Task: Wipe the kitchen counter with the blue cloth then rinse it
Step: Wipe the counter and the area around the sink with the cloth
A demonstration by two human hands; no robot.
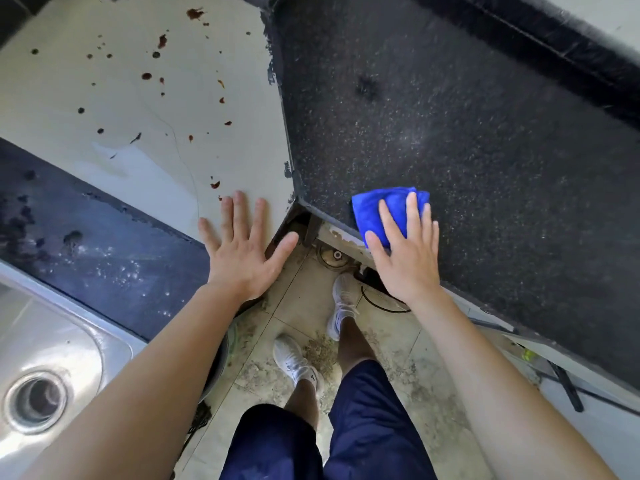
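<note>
Currently listed, item by item.

1. Blue cloth (pixel 384 209): bunched into a small pad. It lies on the black speckled counter (pixel 485 150), near that counter's front corner and just beside its front edge.

2. Right hand (pixel 405 251): palm down on the cloth, fingers straight and slightly spread. It presses the cloth flat to the counter with no finger curled round it. The far part of the cloth shows beyond the fingertips.

3. Left hand (pixel 242 244): palm down, fingers straight and spread wide, holding nothing. It rests at the near corner of the pale counter (pixel 138 140), with the thumb reaching out over the gap above the floor.

4. Pale counter: a cream surface to the left of the black one, meeting it along an angled seam. It carries scattered brown spots (pixel 146 76) and smears, a thin crack line, and a lighter smeared patch toward its front.

5. Dark strip (pixel 104 244): a blue-black band between the pale counter and the sink, marked with whitish specks and dull blotches.

6. Steel sink (pixel 86 344): at the lower left, with its round drain (pixel 36 400) in view.

7. Floor (pixel 408 344): beige tiles, soiled, with a heap of crumbs (pixel 320 355) between the feet.

8. Person: two white shoes, the left (pixel 294 358) and the right (pixel 343 303), and navy shorts (pixel 363 427). Both forearms are bare.
</note>
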